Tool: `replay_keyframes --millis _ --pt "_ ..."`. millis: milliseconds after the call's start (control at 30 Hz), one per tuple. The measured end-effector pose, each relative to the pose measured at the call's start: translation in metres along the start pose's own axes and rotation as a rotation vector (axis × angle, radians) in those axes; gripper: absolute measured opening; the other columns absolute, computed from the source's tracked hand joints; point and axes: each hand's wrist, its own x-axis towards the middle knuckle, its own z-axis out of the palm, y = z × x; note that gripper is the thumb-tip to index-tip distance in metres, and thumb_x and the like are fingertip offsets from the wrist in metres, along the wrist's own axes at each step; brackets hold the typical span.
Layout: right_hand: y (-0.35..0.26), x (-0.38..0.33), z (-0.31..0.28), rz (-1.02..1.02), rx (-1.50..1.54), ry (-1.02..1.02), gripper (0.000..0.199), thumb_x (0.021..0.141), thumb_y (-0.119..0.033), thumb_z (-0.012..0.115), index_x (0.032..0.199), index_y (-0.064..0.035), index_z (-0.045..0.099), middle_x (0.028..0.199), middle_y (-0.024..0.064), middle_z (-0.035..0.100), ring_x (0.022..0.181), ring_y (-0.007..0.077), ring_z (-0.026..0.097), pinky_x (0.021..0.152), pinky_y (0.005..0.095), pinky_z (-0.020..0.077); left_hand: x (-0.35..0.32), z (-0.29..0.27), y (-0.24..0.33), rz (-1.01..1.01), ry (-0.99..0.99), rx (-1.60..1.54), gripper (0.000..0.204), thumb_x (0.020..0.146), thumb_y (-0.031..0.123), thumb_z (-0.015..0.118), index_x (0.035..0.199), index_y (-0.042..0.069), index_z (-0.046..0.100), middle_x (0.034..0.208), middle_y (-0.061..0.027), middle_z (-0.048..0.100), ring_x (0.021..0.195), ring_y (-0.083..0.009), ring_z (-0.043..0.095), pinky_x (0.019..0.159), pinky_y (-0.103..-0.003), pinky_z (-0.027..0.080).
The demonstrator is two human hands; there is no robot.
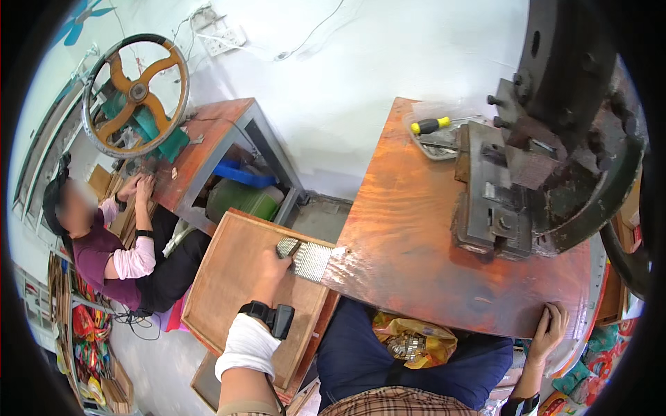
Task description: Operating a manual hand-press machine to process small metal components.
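Observation:
My left hand [272, 267] reaches over a shallow wooden tray [232, 267] at the left of the table. Its thumb and fingers are closed on small silvery metal pieces at the tray's right side. Beside the fingertips lies a neat block of narrow metal pieces [313, 261], against the table's left edge. My right hand [550, 333] rests on the front right edge of the wooden table [416, 256], fingers stretched out and holding nothing. In my lap, a yellow bag [444, 343] lies open with loose metal pieces [407, 348] inside.
A heavy dark press [496, 201] stands on the table's right side. Behind it, a clear plastic tray [433, 149] holds a yellow-and-black screwdriver [430, 125]. At left, another person [114, 263] sits by a second table [208, 142] with a large handwheel [139, 92].

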Motion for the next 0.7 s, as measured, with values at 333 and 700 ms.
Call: replay_keyframes --millis 333,700 --pt "-0.013 0.011 -0.001 -0.082 0.002 0.060 0.012 0.073 0.000 0.063 0.085 -0.0021 0.062 0.090 0.0137 0.060 0.087 0.0351 0.057 0.080 0.0420 0.0461 -0.027 -0.120 0.203 0.273 -0.254 -0.493 0.038 0.068 0.017 0.071 0.097 -0.008 0.067 0.077 -0.0109 0.068 0.070 -0.0115 0.062 0.064 -0.028 0.050" --pt "-0.009 0.011 -0.014 -0.163 0.064 0.107 0.018 0.068 0.000 0.065 0.085 -0.0040 0.061 0.091 0.0117 0.060 0.087 0.0333 0.057 0.074 0.0406 0.0473 -0.041 -0.059 0.420 0.576 -0.180 -0.076 0.040 0.061 0.028 0.073 0.088 -0.002 0.069 0.081 -0.0217 0.067 0.080 -0.0348 0.066 0.073 -0.041 0.052"
